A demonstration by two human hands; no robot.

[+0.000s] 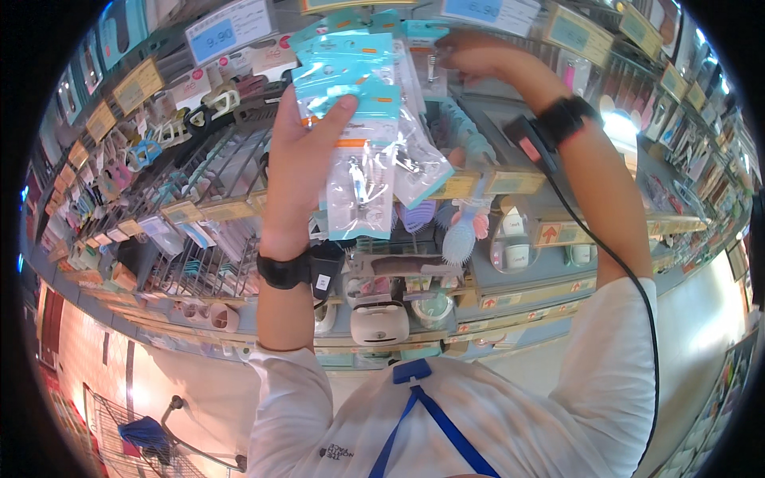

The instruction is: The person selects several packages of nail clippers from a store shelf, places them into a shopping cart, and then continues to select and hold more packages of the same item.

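Observation:
My left hand (305,143) is shut on a fanned stack of clear packets (361,185) with teal tops, its thumb pressed across the front ones. Inside the front packet is a small shiny metal tool, too glary to name exactly. Beyond the stack, at the upper shelf, another teal-topped packet (427,60) hangs with a small metal tool showing. My right hand (475,57) reaches to that packet's right edge, blurred. Its fingertips are partly hidden, so whether they grip the packet cannot be told.
Price tags (230,33) line the shelf edges. Hair claw clips (218,104) hang at left on metal hooks (209,161). Hairbrushes (459,239) hang below the packets, above a white box-like item (379,322). A cable (591,233) runs along my right arm. A shopping cart (137,424) stands behind at left.

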